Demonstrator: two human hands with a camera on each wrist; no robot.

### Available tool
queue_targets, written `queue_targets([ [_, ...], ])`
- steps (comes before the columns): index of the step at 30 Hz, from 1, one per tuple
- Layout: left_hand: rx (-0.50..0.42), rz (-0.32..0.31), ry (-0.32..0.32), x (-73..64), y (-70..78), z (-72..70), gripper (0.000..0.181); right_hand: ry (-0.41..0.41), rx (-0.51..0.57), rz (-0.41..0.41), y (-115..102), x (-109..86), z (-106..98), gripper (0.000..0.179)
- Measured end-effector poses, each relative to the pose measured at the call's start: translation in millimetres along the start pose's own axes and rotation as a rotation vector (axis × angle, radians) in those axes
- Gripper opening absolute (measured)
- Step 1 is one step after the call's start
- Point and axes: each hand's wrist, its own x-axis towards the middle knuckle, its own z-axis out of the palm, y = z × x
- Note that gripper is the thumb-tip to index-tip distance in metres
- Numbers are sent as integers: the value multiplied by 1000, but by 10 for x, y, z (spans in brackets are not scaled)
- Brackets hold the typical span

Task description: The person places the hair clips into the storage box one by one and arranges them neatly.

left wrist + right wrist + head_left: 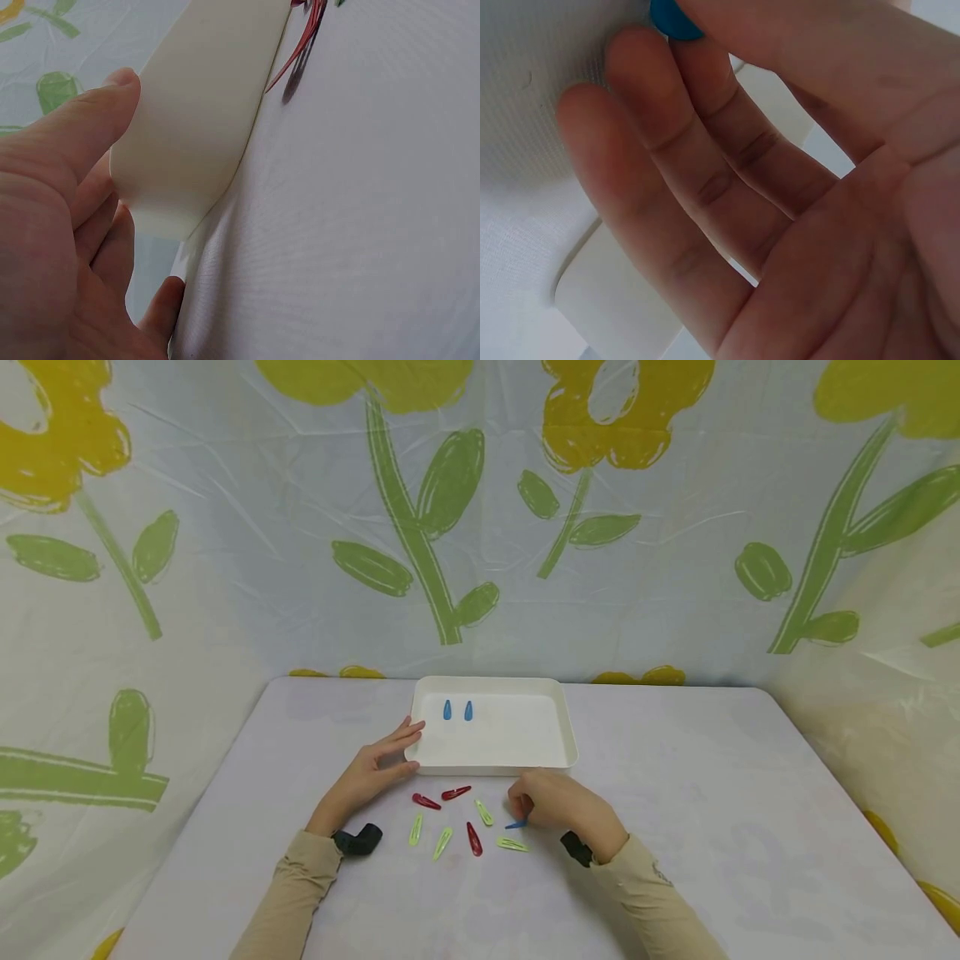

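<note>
My right hand (551,799) is low over the table in front of the tray, pinching a blue hair clip (516,825) between thumb and fingertips. The clip's rounded end (676,21) shows beside the thumb in the right wrist view. At the left end of the white tray (495,770), my left hand (372,770) rests with its fingers extended along the rim and its thumb by the front corner. Two more blue hair clips (447,710) lie side by side inside the tray. Nearer me lie several loose clips, including a red hair clip (474,839) and a light green hair clip (512,843).
The tray stands toward the back of the white-covered table (720,827). Behind it hangs a flower-patterned curtain (637,602), which also closes both sides. More red and green clips are spread between my hands.
</note>
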Motion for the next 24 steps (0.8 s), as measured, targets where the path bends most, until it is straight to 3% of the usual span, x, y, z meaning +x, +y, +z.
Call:
queue_targets([
  [24,0,-1,0,0,-7,3,60,-37,69,-71,-4,16,-20,28],
])
